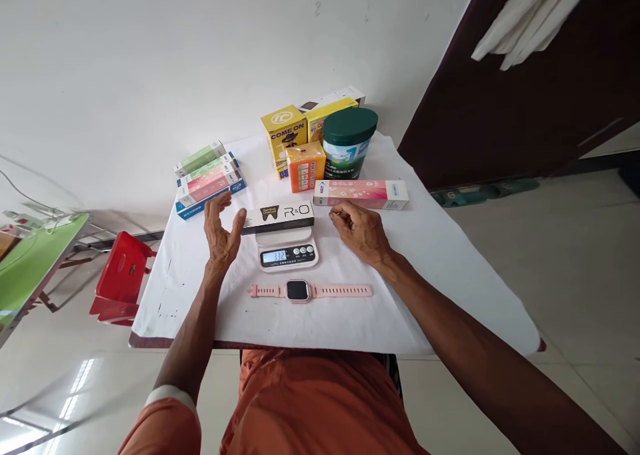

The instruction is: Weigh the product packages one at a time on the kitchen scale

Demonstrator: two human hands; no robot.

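Note:
A black-and-white "Bamboo Charcoal" toothpaste box [295, 216] lies across the white kitchen scale [264, 263], whose lit display seems to read 332. To the left of this box, my left hand [223, 234] is raised with thumb and fingers apart, holding nothing. My right hand [361, 232] rests on the cloth right of the scale, its fingers curled closed with nothing visible in them. Just beyond it lies a pink-and-white toothpaste box [361, 194]. A pink smartwatch [298, 290] is stretched out flat in front of the scale.
Several toothpaste boxes [210, 185] are stacked at the left. Yellow boxes [284, 132], an orange packet [306, 168] and a green-lidded tub [349, 145] stand at the back. The white cloth [400, 308] covers the table. A red chair [120, 272] stands left, beside a green table [43, 258].

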